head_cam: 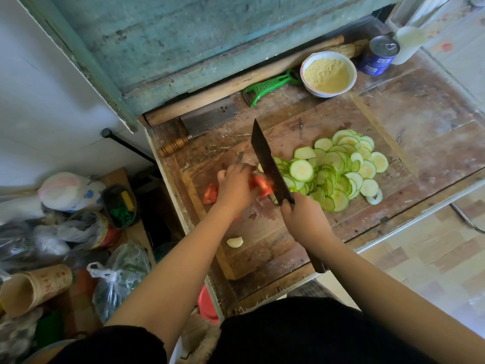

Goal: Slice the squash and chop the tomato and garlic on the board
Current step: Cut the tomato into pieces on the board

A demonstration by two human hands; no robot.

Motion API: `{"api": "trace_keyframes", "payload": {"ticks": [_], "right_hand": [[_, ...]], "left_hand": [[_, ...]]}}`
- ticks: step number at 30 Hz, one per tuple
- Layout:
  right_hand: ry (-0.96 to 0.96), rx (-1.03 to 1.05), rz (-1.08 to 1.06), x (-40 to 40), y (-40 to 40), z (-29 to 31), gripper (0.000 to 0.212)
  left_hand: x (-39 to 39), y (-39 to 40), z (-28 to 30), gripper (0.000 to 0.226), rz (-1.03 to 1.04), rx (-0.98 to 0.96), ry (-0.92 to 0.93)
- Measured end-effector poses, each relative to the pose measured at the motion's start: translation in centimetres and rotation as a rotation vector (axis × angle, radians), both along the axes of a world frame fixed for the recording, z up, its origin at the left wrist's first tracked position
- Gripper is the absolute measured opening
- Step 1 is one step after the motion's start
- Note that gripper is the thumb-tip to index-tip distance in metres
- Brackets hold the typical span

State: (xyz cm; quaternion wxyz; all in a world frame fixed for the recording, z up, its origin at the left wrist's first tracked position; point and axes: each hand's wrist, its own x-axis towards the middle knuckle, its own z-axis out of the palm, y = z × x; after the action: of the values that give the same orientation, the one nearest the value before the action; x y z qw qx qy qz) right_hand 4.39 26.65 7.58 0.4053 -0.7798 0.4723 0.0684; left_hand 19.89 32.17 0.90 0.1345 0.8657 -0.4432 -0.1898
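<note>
A pile of thin squash slices [338, 169] covers the right half of the wooden board [265, 240]. My left hand [235, 186] presses down on a red tomato [262, 186], with a cut piece of tomato [210, 194] lying to its left. My right hand [301, 219] grips the handle of a dark cleaver [270, 164], whose blade stands on edge against the tomato's right side, between it and the squash. A peeled garlic clove [235, 242] lies alone on the board, nearer to me.
A second cleaver [207, 118], a rolling pin [236, 82], a green peeler [267, 86], a bowl of yellow meal [328, 73] and a blue can [379, 55] sit behind the board. Bags, tins and a basket crowd the floor at left [65, 232].
</note>
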Motion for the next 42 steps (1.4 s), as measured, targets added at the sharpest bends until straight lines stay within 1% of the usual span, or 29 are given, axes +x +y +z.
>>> {"api": "trace_keyframes", "payload": {"ticks": [1, 2, 4, 6, 7, 13, 17, 24, 30, 34, 37, 40, 42], "right_hand": [[-0.002, -0.002, -0.007, 0.0, -0.1, 0.0, 0.020], [-0.002, -0.003, -0.015, -0.1, -0.2, 0.0, 0.020], [-0.010, 0.006, -0.023, -0.1, -0.3, 0.0, 0.019], [-0.018, 0.034, -0.034, -0.1, -0.4, -0.1, 0.019], [-0.022, 0.048, -0.037, 0.0, -0.4, -0.1, 0.020], [-0.038, 0.070, -0.029, 0.8, -0.1, 0.0, 0.023], [-0.038, 0.052, -0.010, 0.7, 0.0, 0.1, 0.024], [0.015, 0.067, 0.023, 1.6, 0.4, -0.6, 0.023], [0.035, 0.085, 0.006, 2.5, 0.4, -1.3, 0.025], [0.062, 0.068, 0.032, 3.9, 0.2, -1.9, 0.028], [0.014, 0.092, 0.041, 5.4, -0.3, -2.2, 0.029], [0.016, 0.008, 0.054, 6.0, -0.3, -2.7, 0.027], [-0.006, 0.000, 0.046, 5.1, 0.0, -3.2, 0.027]], "left_hand": [[0.1, -0.2, 0.0, 0.054, -0.068, 0.032, 0.010], [0.0, -0.5, -0.1, 0.054, -0.124, 0.064, 0.015], [0.1, -0.7, -0.2, 0.038, -0.157, 0.070, 0.026], [0.2, -0.7, -0.4, 0.021, -0.126, 0.058, 0.015], [0.2, -0.5, -0.4, 0.018, -0.103, 0.055, -0.008], [-0.4, 0.2, -0.3, 0.008, 0.011, 0.005, -0.090], [-0.5, 0.7, -0.6, 0.009, 0.031, -0.015, -0.122], [-0.5, 1.2, -1.3, 0.008, 0.048, -0.110, -0.090], [-0.6, 1.2, -1.2, 0.003, 0.065, -0.163, -0.078], [-0.2, 1.4, -1.1, 0.008, 0.072, -0.170, -0.101], [-0.5, 1.5, -1.2, 0.011, 0.055, -0.141, -0.124], [-0.7, 1.5, -1.5, 0.014, 0.085, -0.140, -0.141], [-0.8, 1.4, -1.7, 0.013, 0.100, -0.129, -0.158]]}}
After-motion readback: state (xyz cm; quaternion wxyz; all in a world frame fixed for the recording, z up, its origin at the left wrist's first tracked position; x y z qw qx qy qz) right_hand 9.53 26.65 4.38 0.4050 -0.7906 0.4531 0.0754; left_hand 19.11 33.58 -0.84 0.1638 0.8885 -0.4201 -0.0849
